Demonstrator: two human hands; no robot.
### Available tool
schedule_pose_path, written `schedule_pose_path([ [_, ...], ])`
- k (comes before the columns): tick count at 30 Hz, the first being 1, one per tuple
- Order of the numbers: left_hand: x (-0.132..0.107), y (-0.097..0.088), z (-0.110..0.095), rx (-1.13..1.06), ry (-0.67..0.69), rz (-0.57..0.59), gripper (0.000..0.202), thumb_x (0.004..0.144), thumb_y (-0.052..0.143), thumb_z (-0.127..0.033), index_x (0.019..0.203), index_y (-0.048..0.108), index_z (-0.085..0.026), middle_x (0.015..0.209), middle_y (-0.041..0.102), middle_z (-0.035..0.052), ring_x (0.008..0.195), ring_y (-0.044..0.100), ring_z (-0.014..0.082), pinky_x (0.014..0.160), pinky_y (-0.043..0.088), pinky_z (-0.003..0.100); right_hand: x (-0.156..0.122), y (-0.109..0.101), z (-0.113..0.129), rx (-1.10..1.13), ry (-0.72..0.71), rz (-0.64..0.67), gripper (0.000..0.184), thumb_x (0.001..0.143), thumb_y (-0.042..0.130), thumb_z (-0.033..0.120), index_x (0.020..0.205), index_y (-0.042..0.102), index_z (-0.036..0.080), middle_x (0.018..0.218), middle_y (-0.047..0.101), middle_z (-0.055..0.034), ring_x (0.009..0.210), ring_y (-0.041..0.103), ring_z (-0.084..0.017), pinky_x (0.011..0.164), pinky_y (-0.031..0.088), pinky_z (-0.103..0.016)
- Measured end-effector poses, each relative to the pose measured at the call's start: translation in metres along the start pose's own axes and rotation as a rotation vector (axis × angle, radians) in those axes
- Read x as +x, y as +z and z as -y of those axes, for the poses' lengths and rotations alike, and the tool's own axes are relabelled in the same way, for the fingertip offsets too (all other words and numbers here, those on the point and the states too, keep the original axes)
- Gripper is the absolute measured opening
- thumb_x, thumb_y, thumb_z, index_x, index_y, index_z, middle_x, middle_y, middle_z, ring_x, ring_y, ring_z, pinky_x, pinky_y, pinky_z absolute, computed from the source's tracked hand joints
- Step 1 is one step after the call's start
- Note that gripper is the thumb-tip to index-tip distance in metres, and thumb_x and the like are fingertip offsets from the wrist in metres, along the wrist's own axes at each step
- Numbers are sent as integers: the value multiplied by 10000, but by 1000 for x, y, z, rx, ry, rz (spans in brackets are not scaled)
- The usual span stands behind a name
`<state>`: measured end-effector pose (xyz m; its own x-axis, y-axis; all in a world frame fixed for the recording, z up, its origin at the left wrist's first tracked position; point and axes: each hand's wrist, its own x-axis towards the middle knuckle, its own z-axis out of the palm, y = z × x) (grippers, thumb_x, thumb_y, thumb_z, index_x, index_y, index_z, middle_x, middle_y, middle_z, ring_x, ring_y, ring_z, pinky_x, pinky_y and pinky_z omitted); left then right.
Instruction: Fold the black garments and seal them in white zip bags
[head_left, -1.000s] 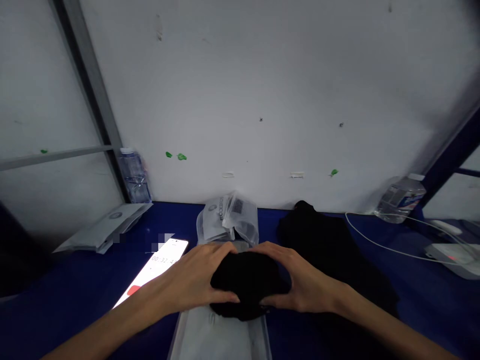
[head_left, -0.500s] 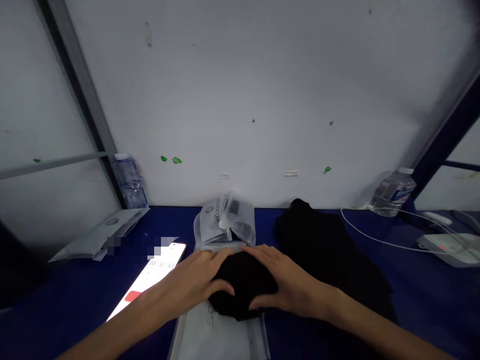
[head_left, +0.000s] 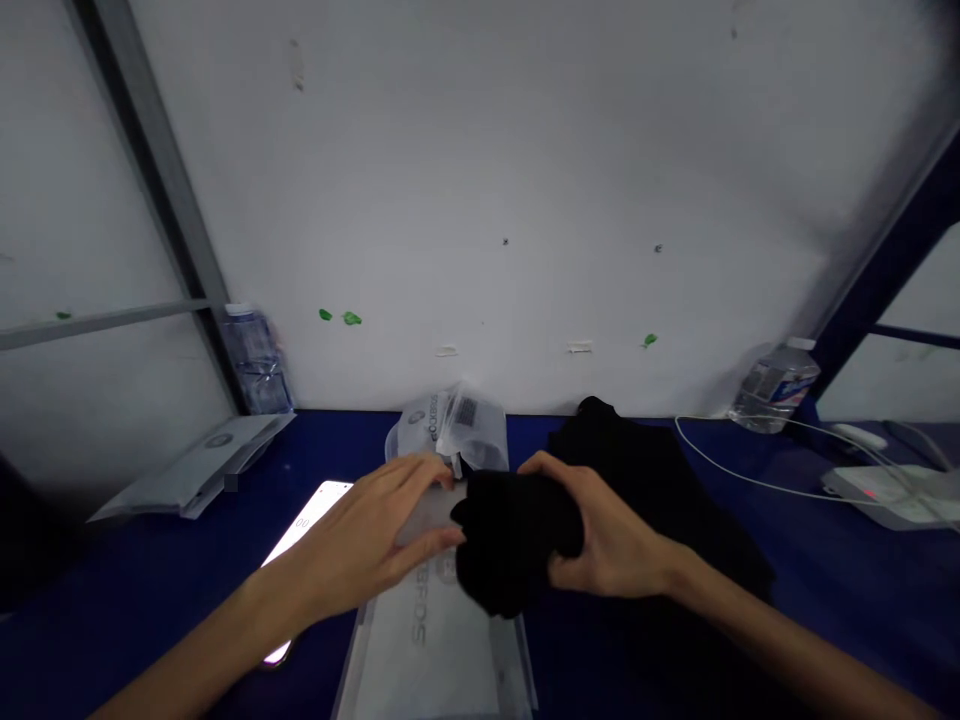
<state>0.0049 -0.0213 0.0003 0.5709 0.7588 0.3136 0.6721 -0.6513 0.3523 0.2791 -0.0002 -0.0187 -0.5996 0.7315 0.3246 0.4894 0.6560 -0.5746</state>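
Observation:
A folded black cloth bundle [head_left: 517,540] is held above a flat frosted plastic bag with printed lettering [head_left: 420,660]. My right hand [head_left: 600,535] grips the bundle from its right side, thumb below and fingers over the top. At the bundle's left edge is my left hand [head_left: 390,520], thumb and fingers apart; the thumb tip is close to the cloth, and I cannot tell if it touches. Behind the bundle lie crumpled printed frosted bags [head_left: 450,425]. To the right, a larger piece of black cloth [head_left: 645,480] is spread on the blue table [head_left: 172,620].
A lit phone [head_left: 307,520] lies under my left forearm. More frosted bags [head_left: 202,460] are at the left, near a clear bottle [head_left: 259,360]. At the right are another bottle [head_left: 776,390], a white cable [head_left: 735,470] and a white power strip [head_left: 892,490]. A white wall [head_left: 480,200] stands behind.
The black bundle has moved right and up in my right hand, uncovering more of the printed bag. My left hand has drawn away leftward from around the cloth.

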Motion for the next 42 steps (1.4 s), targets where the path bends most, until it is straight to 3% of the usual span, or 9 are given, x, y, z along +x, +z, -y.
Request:
schedule_pose_path([
  [4, -1, 6, 5, 106, -35, 75, 288, 986, 479, -472, 902, 554, -207, 880, 637, 13, 737, 608, 202, 657, 443, 325, -3, -27, -5, -184, 24, -36, 467, 551, 632, 140, 995, 508, 210, 820, 580, 17, 674, 548, -169, 640, 420, -295],
  [7, -3, 14, 8, 129, -14, 171, 261, 956, 541, -439, 840, 560, -206, 791, 620, -4, 696, 586, 197, 604, 384, 298, -6, -28, -12, -257, 24, 32, 459, 541, 637, 153, 985, 531, 197, 863, 610, -16, 740, 575, -207, 736, 436, -350],
  [15, -4, 21, 12, 103, -41, 286, 172, 871, 667, -359, 876, 598, -202, 878, 640, 8, 794, 614, 215, 660, 394, 308, -8, -5, -19, -219, 31, 144, 512, 543, 667, 174, 1044, 564, 181, 958, 647, -55, 842, 613, -247, 823, 455, -386],
  [19, -3, 21, 9, 83, -51, 322, 191, 843, 695, -347, 955, 619, -213, 974, 652, 17, 872, 632, 239, 729, 432, 338, -7, -25, -20, -181, 42, -3, 489, 572, 647, 144, 1047, 550, 206, 937, 641, -16, 792, 610, -205, 742, 461, -326],
  [22, -4, 24, 3, 56, 23, 359, 277, 883, 606, -202, 1153, 609, -264, 1080, 640, 28, 985, 630, 252, 837, 465, 372, -6, -43, -23, -195, 86, -94, 434, 608, 633, 138, 1023, 533, 217, 871, 625, 7, 713, 586, -179, 647, 440, -294],
  [25, -7, 28, -5, 61, 99, 375, 541, 837, 472, -17, 1276, 565, -320, 1066, 621, 32, 1034, 617, 242, 890, 483, 373, -7, -53, -25, -253, 115, -77, 391, 630, 645, 149, 998, 532, 219, 850, 625, 6, 702, 583, -181, 635, 431, -297],
  [28, -7, 30, -10, 73, 96, 382, 622, 764, 471, 19, 1273, 568, -326, 1070, 610, 41, 1052, 611, 257, 914, 493, 397, -8, -53, -26, -291, 138, -20, 393, 638, 659, 163, 1010, 545, 217, 873, 645, -10, 738, 605, -199, 663, 441, -314],
  [37, -5, 35, -3, 6, 4, 341, 373, 780, 503, -65, 1111, 563, -227, 1077, 623, 55, 980, 622, 256, 835, 518, 395, -11, -51, -29, -345, 156, -20, 458, 640, 683, 177, 1082, 572, 216, 971, 676, -40, 855, 637, -237, 775, 473, -368],
  [42, -1, 35, -5, 6, 35, 337, 245, 867, 490, -108, 1052, 606, -221, 1040, 625, 49, 950, 625, 238, 833, 500, 387, -11, -51, -26, -298, 145, -12, 440, 645, 684, 160, 1070, 582, 211, 929, 678, -30, 778, 640, -213, 721, 484, -349],
])
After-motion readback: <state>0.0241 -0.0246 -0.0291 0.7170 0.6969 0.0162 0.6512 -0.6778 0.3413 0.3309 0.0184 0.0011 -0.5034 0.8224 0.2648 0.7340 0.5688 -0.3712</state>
